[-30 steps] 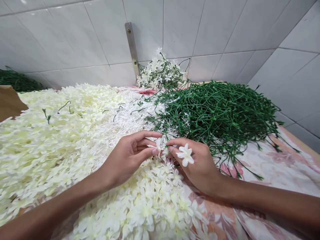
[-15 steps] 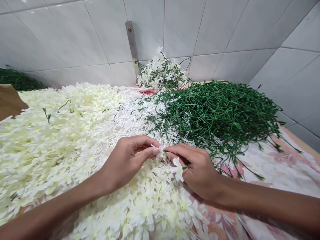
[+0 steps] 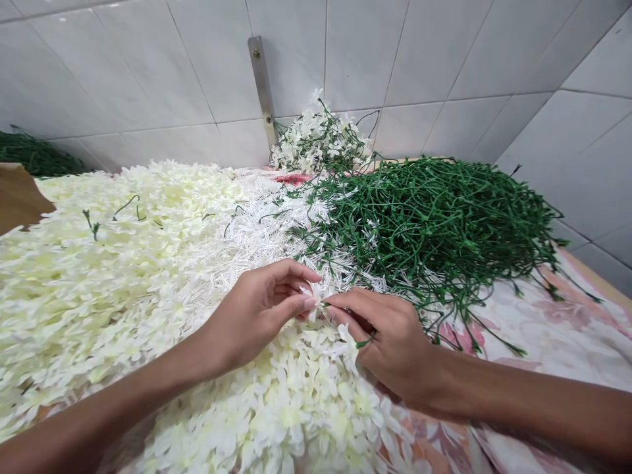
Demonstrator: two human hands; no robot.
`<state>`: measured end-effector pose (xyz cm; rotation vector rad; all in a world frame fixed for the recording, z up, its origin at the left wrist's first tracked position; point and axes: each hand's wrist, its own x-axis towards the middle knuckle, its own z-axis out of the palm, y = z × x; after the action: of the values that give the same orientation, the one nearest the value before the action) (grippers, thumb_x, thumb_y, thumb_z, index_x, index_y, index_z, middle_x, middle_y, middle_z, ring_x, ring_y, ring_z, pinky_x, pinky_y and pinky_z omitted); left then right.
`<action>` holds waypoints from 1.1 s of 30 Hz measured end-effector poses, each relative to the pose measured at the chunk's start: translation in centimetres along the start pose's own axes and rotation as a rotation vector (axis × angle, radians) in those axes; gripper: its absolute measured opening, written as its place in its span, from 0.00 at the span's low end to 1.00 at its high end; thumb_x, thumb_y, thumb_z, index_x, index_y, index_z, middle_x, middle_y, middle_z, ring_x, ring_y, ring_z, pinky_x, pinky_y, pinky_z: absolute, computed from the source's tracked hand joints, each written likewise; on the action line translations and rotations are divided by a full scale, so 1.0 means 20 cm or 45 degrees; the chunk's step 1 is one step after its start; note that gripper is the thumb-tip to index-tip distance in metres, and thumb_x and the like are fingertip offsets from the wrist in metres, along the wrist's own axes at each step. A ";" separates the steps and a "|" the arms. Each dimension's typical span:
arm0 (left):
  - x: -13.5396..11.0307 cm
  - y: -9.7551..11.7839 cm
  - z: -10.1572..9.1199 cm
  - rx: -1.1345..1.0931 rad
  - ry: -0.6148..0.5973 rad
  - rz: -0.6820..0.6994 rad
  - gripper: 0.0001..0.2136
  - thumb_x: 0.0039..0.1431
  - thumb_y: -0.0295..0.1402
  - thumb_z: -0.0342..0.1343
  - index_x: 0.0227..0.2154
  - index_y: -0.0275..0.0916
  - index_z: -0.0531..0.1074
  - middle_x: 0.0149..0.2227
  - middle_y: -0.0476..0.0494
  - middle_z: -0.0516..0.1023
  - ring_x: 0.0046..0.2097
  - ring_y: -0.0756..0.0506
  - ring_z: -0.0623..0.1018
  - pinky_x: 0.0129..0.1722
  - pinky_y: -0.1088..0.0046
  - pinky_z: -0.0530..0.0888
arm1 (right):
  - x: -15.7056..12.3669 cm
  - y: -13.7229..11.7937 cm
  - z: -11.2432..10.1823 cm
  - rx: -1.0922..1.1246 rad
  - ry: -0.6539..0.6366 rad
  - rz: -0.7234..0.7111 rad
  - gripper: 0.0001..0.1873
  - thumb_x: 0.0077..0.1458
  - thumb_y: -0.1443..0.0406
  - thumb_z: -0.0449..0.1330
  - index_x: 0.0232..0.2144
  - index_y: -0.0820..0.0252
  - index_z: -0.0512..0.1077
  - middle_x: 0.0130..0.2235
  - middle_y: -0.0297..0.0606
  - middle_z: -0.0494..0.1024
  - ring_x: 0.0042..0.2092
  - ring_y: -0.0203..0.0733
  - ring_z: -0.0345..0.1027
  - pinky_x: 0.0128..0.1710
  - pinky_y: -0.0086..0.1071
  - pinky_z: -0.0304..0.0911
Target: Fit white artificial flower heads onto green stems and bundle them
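Between the fingertips of my left hand [image 3: 261, 309] is a small white artificial flower [image 3: 312, 304], pinched by thumb and fingers. My right hand [image 3: 390, 336] is closed on a green plastic stem [image 3: 364, 342]; one tip of it meets the flower at my left fingers. A second white flower head [image 3: 348, 340] hangs by the right thumb, on another end of the stem. Much of the stem is hidden in my right fingers. Below both hands lies a heap of loose cream petals [image 3: 296, 408].
White stamen pieces [image 3: 266, 224] lie mid-table beside a large pile of green stems [image 3: 434, 224]. Finished flower sprays [image 3: 320, 141] rest by the tiled wall [image 3: 395, 52], near a metal bracket [image 3: 261, 85]. A floral cloth [image 3: 567, 322] covers the table. Brown material [image 3: 22, 197] sits far left.
The flower in my left fingers now shows more fully, its petals opened out by the stem tip. My left index finger has lifted a little. The second flower has turned beside my right thumb.
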<state>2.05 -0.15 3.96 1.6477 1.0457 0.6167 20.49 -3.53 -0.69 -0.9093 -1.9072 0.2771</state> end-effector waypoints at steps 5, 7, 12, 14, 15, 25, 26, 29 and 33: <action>0.01 0.01 -0.01 0.033 -0.138 -0.085 0.07 0.58 0.35 0.54 0.34 0.36 0.71 0.27 0.51 0.71 0.28 0.53 0.69 0.28 0.78 0.66 | 0.00 0.00 0.00 0.010 0.004 -0.011 0.10 0.59 0.72 0.52 0.33 0.67 0.74 0.25 0.38 0.74 0.25 0.33 0.65 0.24 0.26 0.61; 0.01 0.01 -0.02 0.060 -0.172 -0.088 0.08 0.59 0.36 0.53 0.36 0.38 0.71 0.31 0.49 0.72 0.31 0.52 0.70 0.31 0.77 0.67 | -0.01 0.00 0.00 0.001 0.007 -0.029 0.09 0.58 0.72 0.53 0.35 0.67 0.74 0.26 0.38 0.75 0.25 0.34 0.66 0.25 0.26 0.62; 0.01 0.01 -0.03 0.152 -0.241 -0.079 0.10 0.61 0.38 0.51 0.42 0.41 0.69 0.34 0.49 0.71 0.36 0.49 0.69 0.35 0.73 0.66 | -0.01 0.00 0.00 -0.020 0.011 -0.048 0.07 0.57 0.73 0.55 0.35 0.66 0.74 0.26 0.37 0.75 0.25 0.33 0.66 0.25 0.25 0.62; 0.01 0.01 -0.03 0.176 -0.241 -0.067 0.09 0.61 0.38 0.50 0.40 0.40 0.68 0.33 0.50 0.70 0.34 0.50 0.68 0.33 0.74 0.65 | -0.01 0.00 0.00 -0.024 0.015 -0.058 0.07 0.57 0.73 0.55 0.35 0.67 0.74 0.26 0.37 0.75 0.25 0.33 0.66 0.24 0.25 0.61; 0.01 0.01 -0.03 0.182 -0.227 -0.063 0.08 0.61 0.37 0.50 0.38 0.40 0.68 0.32 0.50 0.69 0.33 0.50 0.68 0.32 0.75 0.65 | -0.01 0.00 0.00 -0.023 0.020 -0.066 0.07 0.57 0.73 0.55 0.35 0.67 0.74 0.26 0.37 0.75 0.25 0.33 0.66 0.24 0.25 0.61; -0.04 -0.02 0.02 0.721 -0.002 0.408 0.05 0.62 0.30 0.48 0.31 0.37 0.66 0.28 0.51 0.71 0.28 0.53 0.69 0.29 0.79 0.64 | -0.02 0.01 0.01 -0.158 -0.060 -0.068 0.09 0.58 0.71 0.53 0.29 0.65 0.72 0.24 0.37 0.75 0.24 0.34 0.66 0.25 0.27 0.60; -0.04 -0.03 0.02 0.751 0.018 0.456 0.05 0.62 0.29 0.48 0.31 0.37 0.65 0.27 0.50 0.71 0.28 0.53 0.69 0.28 0.80 0.64 | -0.03 0.01 0.02 -0.166 -0.062 -0.066 0.09 0.58 0.71 0.53 0.29 0.65 0.72 0.25 0.38 0.75 0.24 0.35 0.67 0.25 0.27 0.60; -0.04 -0.05 0.04 0.752 0.053 0.510 0.05 0.62 0.28 0.47 0.31 0.36 0.65 0.27 0.50 0.70 0.27 0.53 0.69 0.28 0.80 0.64 | -0.03 0.01 0.02 -0.138 -0.067 -0.053 0.09 0.58 0.72 0.53 0.29 0.66 0.71 0.25 0.39 0.75 0.24 0.34 0.67 0.25 0.27 0.60; -0.02 -0.04 0.02 0.553 -0.075 0.401 0.05 0.62 0.30 0.48 0.31 0.37 0.67 0.27 0.51 0.71 0.28 0.53 0.69 0.28 0.80 0.64 | -0.02 0.00 0.01 -0.027 -0.086 -0.076 0.08 0.57 0.73 0.53 0.29 0.67 0.71 0.25 0.37 0.75 0.24 0.32 0.65 0.25 0.25 0.59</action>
<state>1.92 -0.62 3.16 2.2255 0.9263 0.5639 20.48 -3.67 -1.00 -0.8647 -1.9998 0.2551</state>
